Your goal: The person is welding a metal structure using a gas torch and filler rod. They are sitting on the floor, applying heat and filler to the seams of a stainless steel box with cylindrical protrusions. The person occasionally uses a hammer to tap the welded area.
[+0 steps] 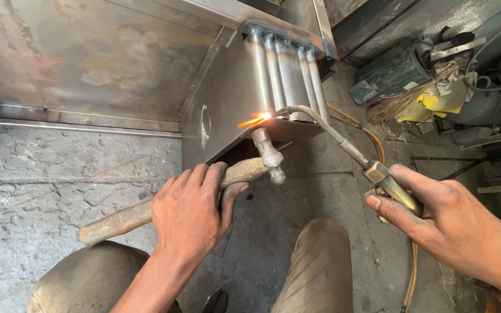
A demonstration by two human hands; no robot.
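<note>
Flame from the torch (343, 145), gripped in my right hand (436, 211), heats the steel box (227, 98) corner, while my left hand (189, 211) grasps the hammer (204, 185) just below it, ready.

**Item count, head view**

One hammer (204, 188), wooden-handled, with one metal head. One gas torch (343, 142) showing one flame (256, 120) at its tip. Two orange hoses (372, 136) trailing from the torch. Five metal tubes (288, 75) set side by side on one sheet-metal box (221, 110). Two hands: left hand (189, 211), right hand (436, 214). Two knees. One broom (398, 101).
</note>
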